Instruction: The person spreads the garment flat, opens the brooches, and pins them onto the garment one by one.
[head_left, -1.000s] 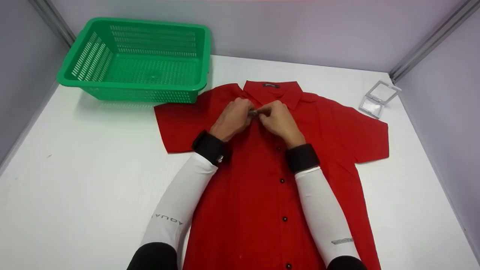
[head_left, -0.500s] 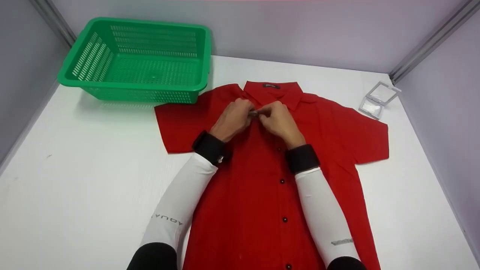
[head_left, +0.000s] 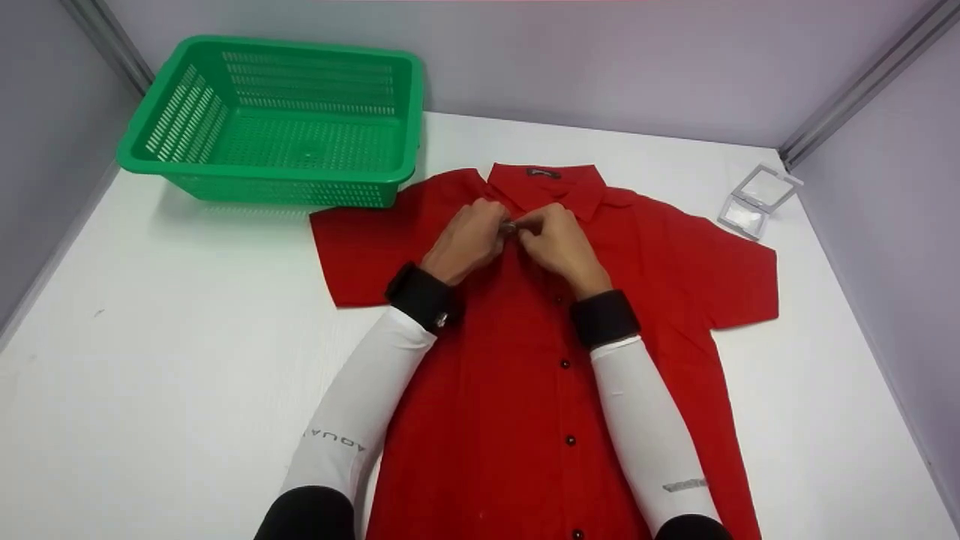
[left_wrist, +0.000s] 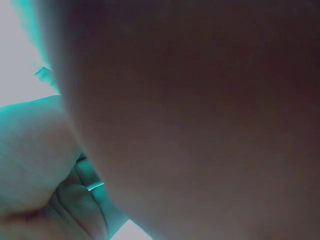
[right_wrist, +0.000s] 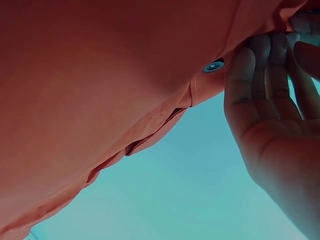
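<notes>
On the table (head_left: 150, 360) before me lies the shirt (head_left: 525, 390), collar away, long axis running from me. Both my left hand (head_left: 466, 240) and right hand (head_left: 559, 246) curl, pinching a small metal piece (head_left: 509, 226) below the collar (head_left: 546, 186).

- A green plastic basket (head_left: 270, 120) is standing in the upper left of the frame, on the white table (head_left: 150, 360). Its walls and its bottom are showing rows of narrow slots.
- A small clear case (head_left: 757, 199) is lying at the right edge of the frame, in the upper part, close to the right wall. It is lying open, with its two square halves joined at one side.
- Grey walls (head_left: 600, 67) are closing the table at the back and at both sides.
- A metal rail (head_left: 862, 79) is running in the upper right corner, and another rail (head_left: 105, 45) in the upper left corner.
</notes>
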